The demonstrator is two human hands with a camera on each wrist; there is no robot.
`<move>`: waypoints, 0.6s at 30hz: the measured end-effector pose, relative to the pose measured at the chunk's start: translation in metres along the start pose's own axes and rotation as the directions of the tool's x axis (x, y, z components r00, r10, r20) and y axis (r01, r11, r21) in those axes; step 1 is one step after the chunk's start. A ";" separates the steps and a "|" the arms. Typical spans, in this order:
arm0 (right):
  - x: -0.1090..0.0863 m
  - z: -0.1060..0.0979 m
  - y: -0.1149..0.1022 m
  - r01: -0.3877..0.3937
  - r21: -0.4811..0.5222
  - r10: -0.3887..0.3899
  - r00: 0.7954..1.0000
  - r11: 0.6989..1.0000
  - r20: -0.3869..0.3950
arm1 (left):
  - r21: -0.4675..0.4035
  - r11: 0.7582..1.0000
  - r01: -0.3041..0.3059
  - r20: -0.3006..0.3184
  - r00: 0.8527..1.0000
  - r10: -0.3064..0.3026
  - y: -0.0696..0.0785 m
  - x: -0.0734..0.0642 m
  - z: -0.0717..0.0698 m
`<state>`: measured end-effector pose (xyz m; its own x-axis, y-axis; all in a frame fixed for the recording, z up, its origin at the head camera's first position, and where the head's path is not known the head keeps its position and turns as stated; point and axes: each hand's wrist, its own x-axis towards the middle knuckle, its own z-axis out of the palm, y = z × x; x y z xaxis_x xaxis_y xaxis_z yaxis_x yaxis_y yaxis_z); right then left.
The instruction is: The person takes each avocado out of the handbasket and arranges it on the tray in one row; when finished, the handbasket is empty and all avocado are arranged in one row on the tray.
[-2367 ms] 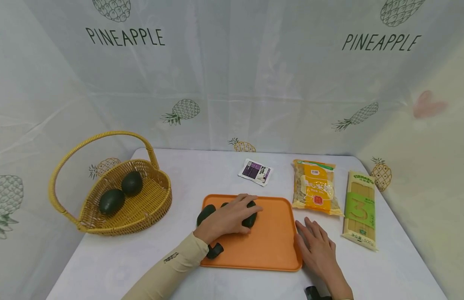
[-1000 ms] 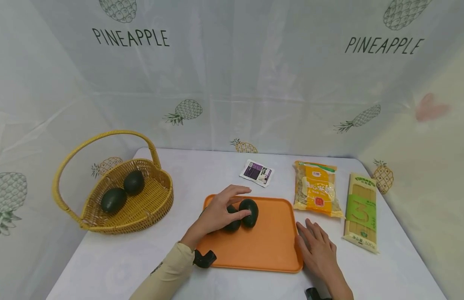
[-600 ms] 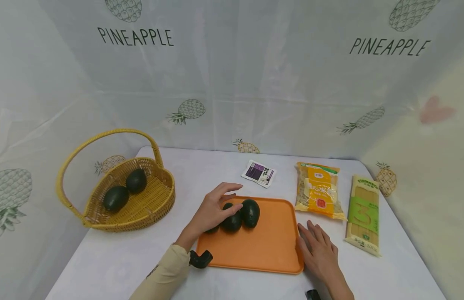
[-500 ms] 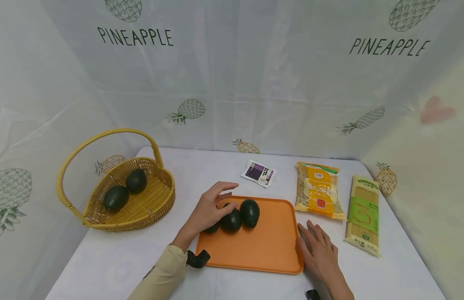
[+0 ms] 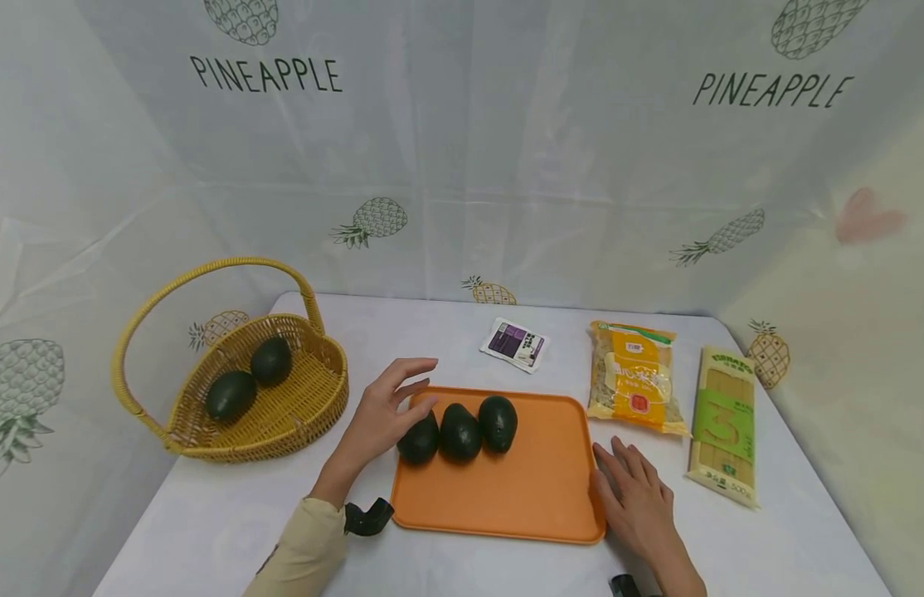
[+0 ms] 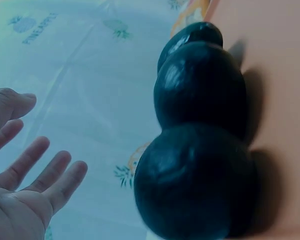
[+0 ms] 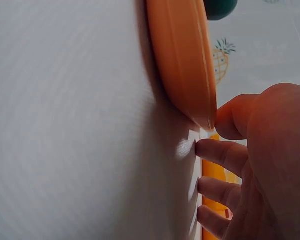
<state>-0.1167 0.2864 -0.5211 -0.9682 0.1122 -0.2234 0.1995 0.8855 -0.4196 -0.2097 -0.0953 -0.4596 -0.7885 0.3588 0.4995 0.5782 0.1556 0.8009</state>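
Note:
Three dark green avocados lie in a row along the upper left of an orange tray (image 5: 507, 506): a left avocado (image 5: 420, 441), a middle avocado (image 5: 460, 433) and a right avocado (image 5: 498, 424). My left hand (image 5: 380, 414) hovers at the tray's left edge beside the left avocado, fingers relaxed and holding nothing. In the left wrist view the left hand (image 6: 30, 175) is apart from the avocados. My right hand (image 5: 635, 502) rests on the table by the tray's right edge. From the right wrist view, its thumb touches the tray rim (image 7: 210, 100) and its fingertips touch the tabletop.
A yellow wicker basket (image 5: 313, 414) with a tall handle holds two more avocados (image 5: 231, 395) at the left. Behind the tray lies a white and purple packet (image 5: 516, 344). A yellow grain bag (image 5: 635, 377) and a noodle pack (image 5: 723, 427) lie at the right.
My left hand has let go of the avocados and moved left, off the row, so all three show. The right avocado has been straightened beside the others. The right hand has stayed by the tray.

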 end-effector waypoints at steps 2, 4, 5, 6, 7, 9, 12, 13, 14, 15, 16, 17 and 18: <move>0.000 -0.001 0.000 0.002 0.000 -0.002 1.000 1.000 -0.001 | 0.002 1.000 0.003 -0.008 1.000 -0.003 0.001 -0.001 -0.005; -0.001 -0.001 -0.001 0.006 0.000 -0.006 1.000 1.000 -0.008 | 0.008 1.000 0.014 -0.020 1.000 -0.014 0.002 -0.003 -0.011; -0.001 -0.001 0.000 0.008 0.000 -0.008 1.000 1.000 -0.010 | 0.014 1.000 0.016 -0.028 0.999 -0.016 0.002 -0.004 -0.013; -0.001 -0.001 0.000 0.009 0.001 -0.009 1.000 1.000 -0.011 | 0.018 1.000 0.024 -0.038 0.999 -0.023 0.003 -0.005 -0.016; -0.001 -0.001 0.000 0.010 0.001 -0.010 1.000 1.000 -0.012 | 0.023 0.999 0.026 -0.049 0.998 -0.025 0.004 -0.006 -0.019; 0.000 -0.001 0.000 0.011 0.000 -0.011 1.000 1.000 -0.015 | 0.029 0.999 0.026 -0.071 0.997 -0.024 0.005 -0.007 -0.025; 0.000 -0.001 0.000 0.014 -0.005 -0.014 1.000 1.000 -0.015 | 0.028 0.999 0.024 -0.104 0.994 -0.021 0.005 -0.010 -0.033; 0.000 -0.002 0.000 0.015 -0.008 -0.016 1.000 1.000 -0.015 | 0.027 0.999 0.024 -0.113 0.993 -0.021 0.006 -0.011 -0.036; 0.000 -0.002 0.000 0.016 -0.009 -0.016 1.000 1.000 -0.014 | 0.024 0.999 0.025 -0.121 0.992 -0.022 0.006 -0.012 -0.038; 0.000 -0.002 0.000 0.017 -0.010 -0.017 1.000 1.000 -0.012 | 0.020 1.000 0.023 -0.131 0.991 -0.020 0.006 -0.012 -0.040; -0.001 -0.003 0.000 0.018 -0.010 -0.018 1.000 1.000 -0.011 | 0.020 1.000 0.024 -0.140 0.990 -0.021 0.006 -0.013 -0.042; -0.001 -0.003 0.000 0.018 -0.009 -0.018 1.000 1.000 -0.010 | 0.021 1.000 0.023 -0.148 0.989 -0.019 0.005 -0.014 -0.043; -0.001 -0.004 0.000 0.018 -0.008 -0.018 1.000 1.000 -0.006 | 0.021 1.000 0.023 -0.155 0.988 -0.020 0.005 -0.015 -0.045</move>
<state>-0.1163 0.2878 -0.5177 -0.9726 0.0987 -0.2104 0.1804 0.8911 -0.4163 -0.2044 -0.1414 -0.4478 -0.8228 0.2088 0.5286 0.5639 0.1831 0.8053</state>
